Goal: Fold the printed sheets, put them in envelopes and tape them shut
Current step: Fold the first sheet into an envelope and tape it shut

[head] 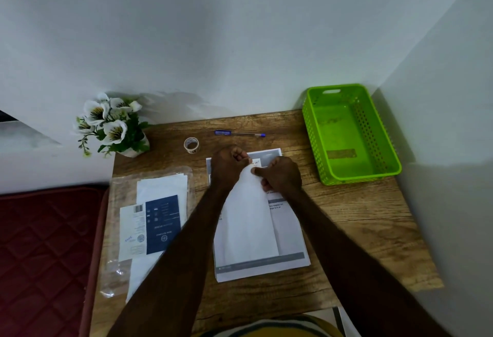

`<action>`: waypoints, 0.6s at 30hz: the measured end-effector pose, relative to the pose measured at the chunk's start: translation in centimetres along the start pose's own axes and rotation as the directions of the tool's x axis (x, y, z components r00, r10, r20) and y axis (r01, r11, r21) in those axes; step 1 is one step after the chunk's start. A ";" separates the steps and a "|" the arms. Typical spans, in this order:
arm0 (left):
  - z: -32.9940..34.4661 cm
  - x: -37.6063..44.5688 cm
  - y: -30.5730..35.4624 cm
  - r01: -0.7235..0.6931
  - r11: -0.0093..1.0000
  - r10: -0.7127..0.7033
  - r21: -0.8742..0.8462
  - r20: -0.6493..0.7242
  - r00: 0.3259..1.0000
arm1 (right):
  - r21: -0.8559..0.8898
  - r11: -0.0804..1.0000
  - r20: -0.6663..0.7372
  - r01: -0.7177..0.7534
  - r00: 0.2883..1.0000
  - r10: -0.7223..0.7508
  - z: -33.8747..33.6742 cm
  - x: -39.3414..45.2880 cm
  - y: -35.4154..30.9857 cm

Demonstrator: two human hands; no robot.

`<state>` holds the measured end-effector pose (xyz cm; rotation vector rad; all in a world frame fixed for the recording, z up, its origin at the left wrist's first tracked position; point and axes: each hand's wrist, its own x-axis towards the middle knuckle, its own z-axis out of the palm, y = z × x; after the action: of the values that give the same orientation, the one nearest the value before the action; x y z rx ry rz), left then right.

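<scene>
Head view: both forearms reach forward over the table (pixel 346 219). The left hand (pixel 226 166) and right hand (pixel 280 175), fingers curled, pinch the far end of a white envelope (pixel 250 224) lying on printed sheets (pixel 290 235). Print there and on the envelope pack (pixel 157 224) is too blurred to read.

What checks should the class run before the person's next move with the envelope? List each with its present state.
1. Both hands on the envelope: left hand and right hand grip its far end: ok.
2. Flap taped shut: hidden by the fingers: cannot tell.
3. Tape roll near: on the table, beside the left hand: ok.
4. Printed sheets ready: lying under the envelope: ok.
5. Green basket free: nothing in it: ok.
</scene>
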<state>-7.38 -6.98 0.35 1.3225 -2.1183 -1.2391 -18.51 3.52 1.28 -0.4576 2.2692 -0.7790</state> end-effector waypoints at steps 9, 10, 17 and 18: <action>0.1 -0.1 0.2 0.033 0.999 -0.033 0.002 -0.006 0.999 | 0.202 0.971 0.142 -0.124 0.985 0.096 -1.5 0.1 -0.4; 0.1 -0.1 0.3 0.036 0.999 -0.036 0.005 -0.007 0.999 | 0.162 0.981 0.097 -0.104 0.991 0.089 -1.3 0.1 -0.5; 0.0 -0.3 0.4 0.018 1.000 -0.018 -0.001 -0.017 1.000 | 0.127 0.991 -0.046 -0.052 0.997 0.058 -0.1 0.0 -0.1; 0.1 -0.3 0.4 0.020 1.000 -0.020 -0.011 -0.016 1.000 | 0.131 0.991 -0.041 -0.039 0.998 0.044 -0.2 0.0 0.1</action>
<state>-7.47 -6.57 0.70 1.3484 -2.0895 -1.2411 -18.61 3.66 1.37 -0.3345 2.2440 -0.9177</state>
